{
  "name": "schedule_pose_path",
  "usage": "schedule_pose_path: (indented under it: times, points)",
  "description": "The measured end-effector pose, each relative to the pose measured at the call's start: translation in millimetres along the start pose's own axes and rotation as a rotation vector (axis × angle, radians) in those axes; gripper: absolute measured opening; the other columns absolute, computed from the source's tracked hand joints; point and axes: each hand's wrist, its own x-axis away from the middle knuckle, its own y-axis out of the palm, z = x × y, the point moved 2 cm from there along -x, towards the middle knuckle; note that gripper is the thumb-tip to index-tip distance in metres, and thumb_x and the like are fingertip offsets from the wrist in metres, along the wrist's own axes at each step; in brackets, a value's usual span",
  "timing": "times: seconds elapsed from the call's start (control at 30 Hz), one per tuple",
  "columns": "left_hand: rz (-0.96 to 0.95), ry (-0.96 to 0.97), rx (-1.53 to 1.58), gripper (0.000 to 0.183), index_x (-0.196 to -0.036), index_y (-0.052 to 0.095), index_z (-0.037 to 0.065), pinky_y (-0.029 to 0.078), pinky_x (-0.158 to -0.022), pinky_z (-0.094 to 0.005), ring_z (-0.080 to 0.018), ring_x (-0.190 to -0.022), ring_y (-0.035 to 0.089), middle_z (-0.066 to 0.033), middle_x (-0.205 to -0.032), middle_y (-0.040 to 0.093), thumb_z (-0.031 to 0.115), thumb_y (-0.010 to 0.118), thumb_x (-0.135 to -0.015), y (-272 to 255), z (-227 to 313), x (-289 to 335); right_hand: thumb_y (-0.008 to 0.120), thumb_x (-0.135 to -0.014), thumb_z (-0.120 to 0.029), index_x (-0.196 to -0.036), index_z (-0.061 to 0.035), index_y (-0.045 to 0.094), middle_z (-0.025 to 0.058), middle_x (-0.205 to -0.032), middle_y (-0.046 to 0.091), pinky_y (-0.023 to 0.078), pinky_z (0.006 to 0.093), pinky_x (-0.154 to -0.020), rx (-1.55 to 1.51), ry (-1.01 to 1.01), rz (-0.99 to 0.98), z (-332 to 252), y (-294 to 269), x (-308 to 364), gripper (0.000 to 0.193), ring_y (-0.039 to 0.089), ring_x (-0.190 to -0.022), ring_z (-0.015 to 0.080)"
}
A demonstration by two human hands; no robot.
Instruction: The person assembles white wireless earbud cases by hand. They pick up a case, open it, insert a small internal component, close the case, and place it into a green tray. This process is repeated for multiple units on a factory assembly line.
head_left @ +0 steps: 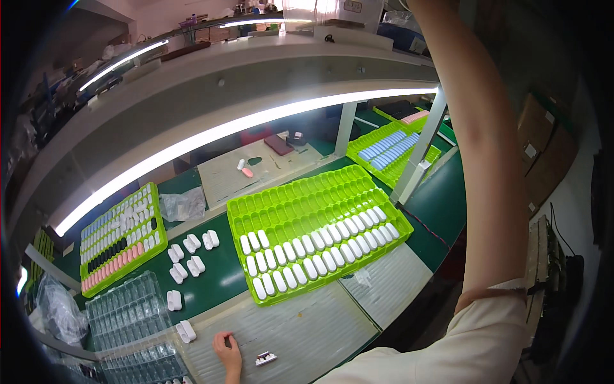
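Observation:
My left hand [227, 350] rests on the ribbed translucent mat [288, 336] at the front, its fingers loosely curled in with nothing visible between them. Just right of it lies a small white piece with a dark strip [265, 358]. An opened white case [185, 331] is to its left. My right arm [489, 160] reaches up along the right side, and its hand is beyond the top edge. Behind the mat, a bright green tray [320, 205] holds rows of white oblong pieces in its nearer slots; many farther slots are bare.
Several opened white cases [195, 265] stand on the green tabletop. At left are a green tray of mixed-colour pieces [121, 237] and clear plastic trays [128, 307]. A lit tube [256, 121] crosses above the bench. A tray of light-blue pieces [387, 150] sits behind a post [419, 153].

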Motion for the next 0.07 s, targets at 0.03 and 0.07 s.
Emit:
schedule_pose_path:
  times: [0.03,0.07]
  points:
    - [-0.036,0.023,0.006,0.009,-0.079,0.055,0.004,0.038,-0.079,-0.0381,-0.0297,-0.084,0.051,-0.0108,-0.083,0.055,0.001,0.057,-0.071,13.1,3.0,-2.2,0.057,-0.082,-0.028,-0.111,-0.0033,0.058,0.0153,-0.099,0.064,0.052,0.0401,-0.073,0.291,-0.347,-0.104,30.9,6.2,-2.4,0.037,0.063,-0.088,0.0260]
    - [-0.043,0.032,-0.027,0.009,-0.079,0.055,0.004,0.038,-0.080,-0.0383,-0.0299,-0.084,0.051,-0.0108,-0.083,0.055,0.001,0.057,-0.070,16.2,2.5,-2.7,0.057,-0.082,-0.028,-0.111,-0.0042,0.058,0.0155,-0.102,0.063,0.051,0.0416,-0.077,-0.145,-0.037,-0.253,33.3,8.7,-3.4,0.038,0.063,-0.090,0.0272]
